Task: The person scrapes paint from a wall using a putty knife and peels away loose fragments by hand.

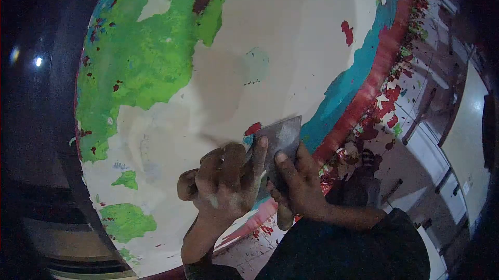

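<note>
A flat metal scraper blade (289, 133) lies over the lower part of a large, rounded painted surface (291, 30). My right hand (306, 186) is closed on this scraper, its thumb pressed along the blade; a rounded handle end (285, 218) shows below the fingers. My left hand (228, 181) is beside it, with curled fingers and its index finger stretched against the blade's left side. A brown rounded end (187, 185) sticks out left of those fingers, perhaps the handle of a second scraper; the grip hides the rest. A small red patch (253, 128) shows just above the index finger.
Green paint (150, 56) covers much of the surface's left side, with pale bare areas beside it. A teal band (338, 95) and a red rim (358, 106) run along the right edge. Red and green paint flakes (390, 98) litter the tiled floor (416, 150).
</note>
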Available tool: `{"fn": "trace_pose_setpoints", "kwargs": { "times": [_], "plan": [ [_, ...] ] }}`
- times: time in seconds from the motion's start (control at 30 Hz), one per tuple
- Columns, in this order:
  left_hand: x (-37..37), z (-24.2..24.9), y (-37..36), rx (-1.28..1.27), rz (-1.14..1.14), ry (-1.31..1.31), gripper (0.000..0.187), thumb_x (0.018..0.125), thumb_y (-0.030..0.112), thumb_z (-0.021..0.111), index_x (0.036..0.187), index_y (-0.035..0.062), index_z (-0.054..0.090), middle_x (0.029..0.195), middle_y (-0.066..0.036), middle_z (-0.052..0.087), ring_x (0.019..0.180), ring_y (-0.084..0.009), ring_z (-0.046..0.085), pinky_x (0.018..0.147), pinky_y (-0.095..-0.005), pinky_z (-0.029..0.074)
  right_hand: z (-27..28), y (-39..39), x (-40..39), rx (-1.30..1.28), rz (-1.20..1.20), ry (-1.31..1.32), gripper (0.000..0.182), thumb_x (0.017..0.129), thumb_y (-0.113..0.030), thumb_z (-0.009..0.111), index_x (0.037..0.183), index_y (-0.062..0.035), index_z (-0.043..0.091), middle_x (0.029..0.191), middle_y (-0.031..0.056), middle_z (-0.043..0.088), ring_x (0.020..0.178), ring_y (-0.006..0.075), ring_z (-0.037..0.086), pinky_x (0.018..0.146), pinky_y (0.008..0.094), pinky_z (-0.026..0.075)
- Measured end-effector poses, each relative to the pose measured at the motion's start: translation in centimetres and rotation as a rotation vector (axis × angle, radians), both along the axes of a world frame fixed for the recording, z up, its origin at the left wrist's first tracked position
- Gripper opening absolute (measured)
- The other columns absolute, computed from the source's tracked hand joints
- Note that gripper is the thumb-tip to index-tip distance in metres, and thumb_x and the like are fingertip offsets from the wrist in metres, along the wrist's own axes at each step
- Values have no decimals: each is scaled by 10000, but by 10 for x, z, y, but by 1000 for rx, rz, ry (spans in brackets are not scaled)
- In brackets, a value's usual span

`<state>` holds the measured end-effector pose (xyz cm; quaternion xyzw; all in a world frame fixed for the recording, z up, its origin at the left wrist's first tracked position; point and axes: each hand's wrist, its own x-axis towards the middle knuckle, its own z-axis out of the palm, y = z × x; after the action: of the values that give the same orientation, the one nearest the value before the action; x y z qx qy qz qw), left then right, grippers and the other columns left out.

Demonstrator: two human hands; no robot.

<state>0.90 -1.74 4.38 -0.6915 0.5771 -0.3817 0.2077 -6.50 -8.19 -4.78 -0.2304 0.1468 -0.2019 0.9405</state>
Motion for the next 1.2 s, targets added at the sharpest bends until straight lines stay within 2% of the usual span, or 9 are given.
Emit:
{"fn": "trace_pose_setpoints", "kwargs": {
  "times": [0.17,0.3,0.37,0.47,0.5,0.6,0.7,0.97,1.2],
  "plan": [
    [0,1,-1,27,11,-6,581,574,271,741,1118,301,542,844,42,529,827,-193,457,694,-393,235,2,-5,-3,-19,33,5,311,897,-246,428,1150,-83,348,704,52,516,450,92,472,353,205,361],
    [3,-3,-5,-192,-54,153,383,577,246,758,935,230,622,782,39,542,786,-193,473,684,-388,242,8,-9,4,-124,-100,12,302,892,-230,442,1128,-62,359,746,41,514,511,77,480,397,203,377],
    [2,5,-11,-195,-90,126,277,578,242,761,823,195,639,770,35,545,778,-195,484,681,-377,253,21,-22,7,-117,-117,-20,267,889,-200,452,1087,-32,386,751,27,508,539,48,455,435,197,370],
    [4,6,-8,-153,-219,101,190,585,213,750,730,163,638,788,23,554,791,-199,496,674,-352,270,-17,-14,7,-237,-241,-73,279,883,-189,454,1093,-21,380,769,30,504,535,58,445,441,205,365],
    [3,13,-4,-117,-242,209,230,598,146,714,812,121,632,819,-1,564,814,-219,498,684,-340,308,-21,-12,6,-258,-245,-77,281,882,-190,452,1093,-19,379,775,32,505,539,60,446,446,206,367],
    [10,4,-1,-239,-325,330,269,603,91,669,869,102,630,847,-27,570,841,-238,492,715,-353,340,-27,-10,7,-300,-229,-48,282,882,-193,448,1092,-19,379,786,36,505,554,64,446,463,209,373],
    [2,4,-8,-285,-228,185,253,616,75,647,868,94,633,849,-36,570,848,-241,494,740,-365,356,-24,-11,2,-282,-148,21,270,887,-195,442,1088,-25,384,786,34,502,578,64,449,486,212,380],
    [1,4,-10,-264,-161,135,265,654,76,626,917,106,635,890,-22,568,864,-231,494,771,-360,324,-16,-10,-2,-219,-116,4,263,892,-216,447,1065,-24,397,769,31,502,569,70,475,465,219,382],
    [1,2,-8,-270,-140,91,273,666,122,634,938,137,636,903,-7,561,877,-229,492,773,-378,305,-7,-15,-9,-244,-67,115,262,883,-229,471,1036,-24,411,756,33,501,599,65,466,491,222,386]
  ]
}}
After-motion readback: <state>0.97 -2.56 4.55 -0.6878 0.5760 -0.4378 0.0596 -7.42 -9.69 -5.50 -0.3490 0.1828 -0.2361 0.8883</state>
